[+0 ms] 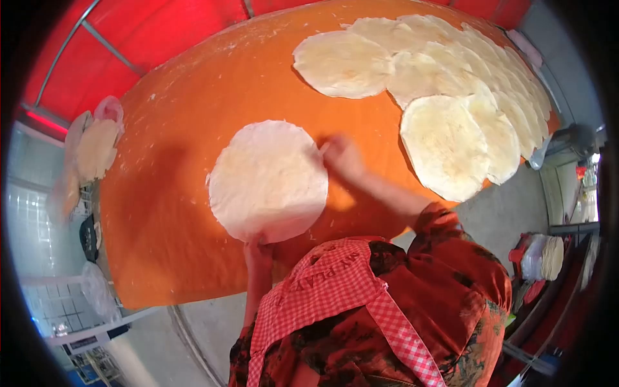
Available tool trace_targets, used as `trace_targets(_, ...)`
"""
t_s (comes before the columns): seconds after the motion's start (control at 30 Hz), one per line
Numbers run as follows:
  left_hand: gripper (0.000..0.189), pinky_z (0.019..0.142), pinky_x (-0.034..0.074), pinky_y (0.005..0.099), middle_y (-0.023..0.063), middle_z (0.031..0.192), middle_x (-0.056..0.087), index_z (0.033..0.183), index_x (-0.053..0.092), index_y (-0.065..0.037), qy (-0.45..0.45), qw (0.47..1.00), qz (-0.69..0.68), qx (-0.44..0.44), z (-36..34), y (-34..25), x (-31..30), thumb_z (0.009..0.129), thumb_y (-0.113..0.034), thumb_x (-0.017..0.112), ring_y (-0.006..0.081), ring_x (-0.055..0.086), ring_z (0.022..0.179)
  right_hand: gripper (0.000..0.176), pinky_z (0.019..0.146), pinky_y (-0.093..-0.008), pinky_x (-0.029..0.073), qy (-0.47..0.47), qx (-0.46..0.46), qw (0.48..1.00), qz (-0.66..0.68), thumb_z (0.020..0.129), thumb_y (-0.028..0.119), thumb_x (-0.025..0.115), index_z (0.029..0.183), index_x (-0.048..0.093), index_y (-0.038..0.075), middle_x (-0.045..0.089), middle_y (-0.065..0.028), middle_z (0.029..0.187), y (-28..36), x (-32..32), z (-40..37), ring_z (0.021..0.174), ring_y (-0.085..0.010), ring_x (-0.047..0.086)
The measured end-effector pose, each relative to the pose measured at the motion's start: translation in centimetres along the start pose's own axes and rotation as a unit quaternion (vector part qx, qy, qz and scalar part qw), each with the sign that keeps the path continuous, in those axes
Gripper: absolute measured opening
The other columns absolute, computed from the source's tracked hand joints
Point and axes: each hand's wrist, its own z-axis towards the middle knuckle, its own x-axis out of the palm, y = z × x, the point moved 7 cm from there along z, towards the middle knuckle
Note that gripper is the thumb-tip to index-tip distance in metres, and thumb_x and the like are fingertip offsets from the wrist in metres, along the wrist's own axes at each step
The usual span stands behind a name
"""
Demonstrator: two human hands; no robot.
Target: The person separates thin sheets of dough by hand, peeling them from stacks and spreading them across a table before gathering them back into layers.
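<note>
A round, pale flatbread (267, 177) is in front of me over the orange cloth (174, 245). My left hand (259, 245) is closed on its near edge, with the fingers partly hidden by the bread. At the upper right edge my right hand (340, 155), a little blurred, pinches the rim between its fingers. To the right, many flatbreads lie overlapping in rows; the nearest flatbread (445, 145) and one at the left end (342, 64) show lightly browned surfaces.
The orange cloth covers a wide table and carries white flour specks. More flatbread pieces (97, 148) and a clear plastic bag (100, 293) are beyond its left edge. A stack of rounds (552, 258) stands at the far right. Red sheeting (161, 32) hangs behind.
</note>
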Motion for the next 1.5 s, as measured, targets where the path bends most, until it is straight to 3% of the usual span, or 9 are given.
trace_targets(0.03, 0.028, 0.080, 0.052, 0.0359, 0.0068, 0.106, 0.054, 0.110, 0.054, -0.004, 0.041, 0.995, 0.071, 0.059, 1.4, 0.3, -2.0, 0.083, -0.005, 0.059, 0.0222, 0.056, 0.098, 0.034, 0.073, -0.0389, 0.053, 0.026, -0.310, 0.918, -0.247, 0.084, 0.021, 0.066, 0.109, 0.061, -0.001, 0.065, -0.0204, 0.099, 1.6, 4.1, -4.3, 0.086, -0.0310, 0.065)
trace_targets(0.1, 0.025, 0.081, 0.051, 0.0352, 0.0069, 0.107, 0.055, 0.110, 0.055, -0.004, 0.111, 0.958, 0.215, 0.152, 4.3, 1.1, -6.1, 0.086, -0.009, 0.057, 0.0217, 0.057, 0.099, 0.053, 0.094, -0.0432, 0.044, 0.234, -0.292, 0.868, -0.325, 0.079, 0.025, 0.065, 0.125, 0.051, 0.002, 0.052, -0.0205, 0.127, 5.1, 9.5, -11.0, 0.114, -0.0314, 0.054)
trace_targets(0.2, 0.021, 0.082, 0.049, 0.0341, 0.0069, 0.107, 0.059, 0.107, 0.057, -0.005, 0.112, 0.871, 0.412, 0.244, 1.7, -1.6, -1.2, 0.091, -0.018, 0.054, 0.0204, 0.057, 0.097, 0.052, 0.091, -0.0431, 0.047, 0.211, -0.424, 0.801, -0.365, 0.079, 0.023, 0.062, 0.128, 0.052, 0.004, 0.058, -0.0157, 0.121, 3.6, 13.1, -13.7, 0.107, -0.0345, 0.057)
trace_targets(0.3, 0.028, 0.082, 0.047, 0.0333, 0.0062, 0.102, 0.062, 0.107, 0.057, -0.007, 0.139, 0.990, -0.015, -0.021, 2.5, -3.6, 0.8, 0.095, -0.032, 0.050, 0.0189, 0.057, 0.094, 0.033, 0.073, -0.0419, 0.051, 0.211, -0.359, 0.858, -0.302, 0.076, 0.019, 0.062, 0.105, 0.061, 0.004, 0.064, -0.0152, 0.104, 4.8, 15.8, -8.1, 0.092, -0.0324, 0.063)
trace_targets(0.57, 0.035, 0.075, 0.050, 0.0323, 0.0072, 0.096, 0.064, 0.106, 0.057, -0.008, 0.139, 0.981, 0.095, 0.100, -0.6, -6.9, 3.6, 0.095, -0.040, 0.052, 0.0182, 0.059, 0.084, 0.011, 0.059, -0.0376, 0.051, -0.056, -0.097, 0.993, -0.049, 0.080, 0.005, 0.057, 0.076, 0.064, -0.001, 0.065, -0.0143, 0.068, 17.7, -0.8, 4.9, 0.064, -0.0218, 0.065)
trace_targets(0.87, 0.017, 0.067, 0.052, 0.0301, 0.0098, 0.088, 0.063, 0.102, 0.056, -0.002, 0.111, 0.945, 0.277, 0.132, -0.5, -1.2, 0.7, 0.095, -0.018, 0.056, 0.0185, 0.061, 0.077, 0.016, 0.046, -0.0295, 0.039, -0.458, -0.001, 0.864, 0.210, 0.089, 0.011, 0.053, 0.076, 0.058, 0.003, 0.055, -0.0015, 0.064, -1.9, -14.0, -10.3, 0.056, -0.0105, 0.052)
trace_targets(1.0, 0.011, 0.062, 0.053, 0.0266, 0.0082, 0.082, 0.065, 0.099, 0.058, -0.002, 0.172, 0.896, 0.371, 0.170, 2.0, 1.0, -0.8, 0.091, -0.010, 0.058, 0.0159, 0.062, 0.070, 0.019, 0.054, -0.0314, 0.051, -0.310, 0.273, 0.821, 0.394, 0.090, 0.011, 0.053, 0.106, 0.057, 0.002, 0.063, -0.0097, 0.091, -11.0, -7.8, -14.4, 0.068, -0.0231, 0.064)
trace_targets(1.27, 0.004, 0.054, 0.046, 0.0283, 0.0099, 0.071, 0.057, 0.092, 0.056, 0.000, 0.342, 0.872, 0.303, 0.177, 3.4, 1.5, -0.7, 0.089, 0.001, 0.053, 0.0161, 0.050, 0.060, 0.014, 0.051, -0.0340, 0.047, -0.295, 0.246, 0.787, 0.482, 0.093, 0.021, 0.048, 0.092, 0.051, 0.008, 0.061, -0.0132, 0.074, -13.4, -6.4, -13.2, 0.060, -0.0228, 0.058)
trace_targets(1.5, 0.009, 0.057, 0.046, 0.0309, 0.0072, 0.071, 0.057, 0.084, 0.059, -0.005, 0.283, 0.816, 0.436, 0.253, 0.3, 1.0, 1.8, 0.088, -0.010, 0.052, 0.0178, 0.054, 0.064, 0.017, 0.063, -0.0390, 0.054, -0.269, 0.248, 0.835, 0.411, 0.092, 0.014, 0.049, 0.105, 0.050, 0.003, 0.062, -0.0140, 0.097, -10.2, -7.1, -14.4, 0.084, -0.0272, 0.066)
